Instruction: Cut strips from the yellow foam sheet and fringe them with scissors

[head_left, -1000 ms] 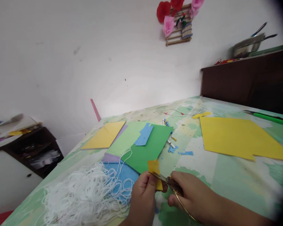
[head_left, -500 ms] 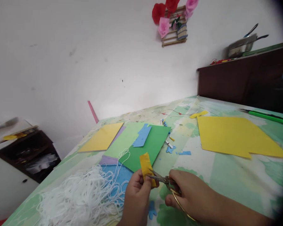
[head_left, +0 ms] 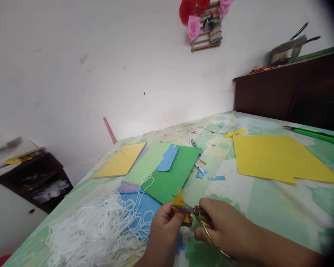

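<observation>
My left hand [head_left: 167,226] pinches a small piece of yellow paper [head_left: 178,199] between thumb and fingers, above the table's front part. Gold-handled scissors [head_left: 196,211] are in my right hand [head_left: 222,226], its fingers through the loops. The scissor blades cross the yellow paper just above my left fingertips. Below my left hand lies a small blue paper cutout [head_left: 180,243], partly covered by it. A tangled heap of white string [head_left: 97,230] sits to the left of my left hand, partly over a blue sheet [head_left: 140,204].
Beyond my hands lie green sheets [head_left: 180,174] with a blue scrap [head_left: 168,158] on top. A yellow sheet [head_left: 272,157] is at right, near a green pen-like tool [head_left: 320,137]. Another yellow sheet [head_left: 119,161] lies at left. Blue scraps [head_left: 218,178] dot the middle.
The yellow paper has turned and shows a smaller, pointed upper part. The scissor blades now reach across it, farther left. My left hand has shifted slightly right.
</observation>
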Available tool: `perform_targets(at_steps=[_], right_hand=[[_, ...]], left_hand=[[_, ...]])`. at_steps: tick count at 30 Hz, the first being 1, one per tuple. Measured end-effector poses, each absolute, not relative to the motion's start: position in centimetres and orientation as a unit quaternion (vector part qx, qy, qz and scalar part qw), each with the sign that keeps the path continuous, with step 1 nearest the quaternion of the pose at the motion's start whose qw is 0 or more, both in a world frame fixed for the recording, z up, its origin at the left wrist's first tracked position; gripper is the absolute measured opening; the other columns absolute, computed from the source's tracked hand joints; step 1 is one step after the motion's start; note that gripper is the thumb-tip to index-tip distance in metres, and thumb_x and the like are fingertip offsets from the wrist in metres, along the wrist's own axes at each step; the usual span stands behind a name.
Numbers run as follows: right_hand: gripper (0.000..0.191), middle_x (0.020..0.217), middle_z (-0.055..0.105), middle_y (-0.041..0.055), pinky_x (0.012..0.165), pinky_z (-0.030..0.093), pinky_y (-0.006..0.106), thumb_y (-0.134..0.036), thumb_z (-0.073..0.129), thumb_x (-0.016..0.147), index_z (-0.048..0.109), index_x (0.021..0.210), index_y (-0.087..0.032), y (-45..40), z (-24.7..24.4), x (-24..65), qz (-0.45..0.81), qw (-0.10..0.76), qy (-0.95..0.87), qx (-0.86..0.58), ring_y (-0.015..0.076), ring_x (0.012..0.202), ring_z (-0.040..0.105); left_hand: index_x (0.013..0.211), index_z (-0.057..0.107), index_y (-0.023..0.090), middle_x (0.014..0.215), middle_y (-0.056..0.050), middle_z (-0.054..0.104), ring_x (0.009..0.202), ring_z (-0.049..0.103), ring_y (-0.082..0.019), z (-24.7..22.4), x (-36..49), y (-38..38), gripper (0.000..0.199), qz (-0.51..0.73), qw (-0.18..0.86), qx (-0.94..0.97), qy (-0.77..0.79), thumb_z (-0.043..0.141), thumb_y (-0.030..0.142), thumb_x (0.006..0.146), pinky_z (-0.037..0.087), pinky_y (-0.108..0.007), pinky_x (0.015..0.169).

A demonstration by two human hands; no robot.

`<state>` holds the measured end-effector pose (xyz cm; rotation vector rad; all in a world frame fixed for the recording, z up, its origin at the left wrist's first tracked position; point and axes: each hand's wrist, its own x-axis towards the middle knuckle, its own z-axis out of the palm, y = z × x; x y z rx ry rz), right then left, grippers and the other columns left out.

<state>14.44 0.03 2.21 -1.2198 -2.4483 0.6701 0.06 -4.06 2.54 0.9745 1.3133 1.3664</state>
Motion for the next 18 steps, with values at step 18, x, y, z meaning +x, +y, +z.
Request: perform_targets(at_steps=[18], right_hand=[[0.034,0.065,0.053,0.0013,0.046,0.021,0.023,-0.052,0.049,0.064,0.045,0.067,-0.018,0.3,1.0,14.5,0.241,0.185,-0.861,-0.408,0.0135,0.056,0.042]], left_hand=[[0.056,0.060,0.012,0.046,0.001,0.055,0.044,0.050,-0.009,2.6,0.5,-3.9,0.005,0.623,0.568,0.304,0.443,0.060,0.016,0.060,0.039,-0.020,0.044]])
